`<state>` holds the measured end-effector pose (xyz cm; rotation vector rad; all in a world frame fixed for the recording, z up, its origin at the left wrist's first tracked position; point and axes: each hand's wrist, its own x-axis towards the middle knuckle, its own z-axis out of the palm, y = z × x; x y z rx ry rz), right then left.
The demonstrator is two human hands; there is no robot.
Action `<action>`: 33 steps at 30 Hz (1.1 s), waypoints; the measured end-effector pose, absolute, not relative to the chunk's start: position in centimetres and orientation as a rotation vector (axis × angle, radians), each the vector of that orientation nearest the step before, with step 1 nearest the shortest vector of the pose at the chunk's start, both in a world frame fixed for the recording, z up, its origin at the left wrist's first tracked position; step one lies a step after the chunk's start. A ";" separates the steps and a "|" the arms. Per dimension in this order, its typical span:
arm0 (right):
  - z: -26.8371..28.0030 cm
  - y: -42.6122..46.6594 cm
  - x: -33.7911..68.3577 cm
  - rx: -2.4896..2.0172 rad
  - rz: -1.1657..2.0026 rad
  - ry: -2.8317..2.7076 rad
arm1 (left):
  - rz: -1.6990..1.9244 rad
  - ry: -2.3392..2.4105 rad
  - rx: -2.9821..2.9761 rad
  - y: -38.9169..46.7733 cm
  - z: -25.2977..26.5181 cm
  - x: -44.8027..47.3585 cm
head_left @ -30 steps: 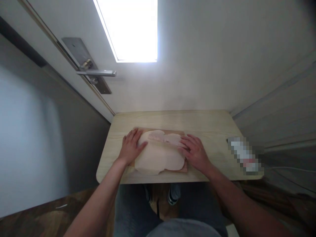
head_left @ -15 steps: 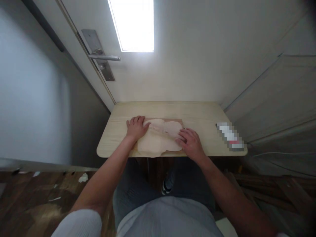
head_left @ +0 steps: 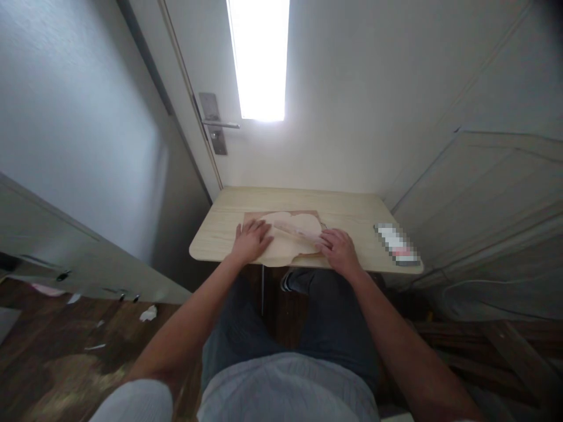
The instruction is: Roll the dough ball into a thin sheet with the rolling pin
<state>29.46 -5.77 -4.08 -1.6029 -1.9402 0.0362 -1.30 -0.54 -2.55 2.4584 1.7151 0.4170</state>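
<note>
A pale, thin sheet [head_left: 284, 240] with a wavy outline, resembling rolled dough, lies over a wooden board [head_left: 303, 213] on the small table. Part of it is folded, with a ridge slanting across the middle. Spread flat, the fingers of my left hand [head_left: 251, 241] press on the sheet's left side. My right hand [head_left: 341, 251] grips the right edge with curled fingers, and the near right border looks slightly raised there. Its fingertips are partly hidden.
The light wood table [head_left: 352, 205] stands against a white door with a metal handle [head_left: 220, 124]. A blurred-out flat object [head_left: 397, 244], perhaps a phone, lies at the table's right end. Crumpled paper [head_left: 148, 313] is on the floor at left.
The camera view has shifted. My right fingers have closed on the sheet's right edge, and the folded ridge now runs closer to that hand. My left hand rests farther onto the sheet.
</note>
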 end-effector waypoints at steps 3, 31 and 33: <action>-4.0 -5.6 30.0 -1.546 0.044 -1.938 | 0.388 1.731 2.448 -1.6 -2.9 -1.2; -4.6 -0.2 27.7 -1.688 -0.170 -2.049 | 0.393 1.761 2.394 5.7 -3.2 3.0; -4.6 0.3 27.4 -1.702 -0.191 -2.020 | 0.365 1.756 2.391 6.2 -3.0 3.1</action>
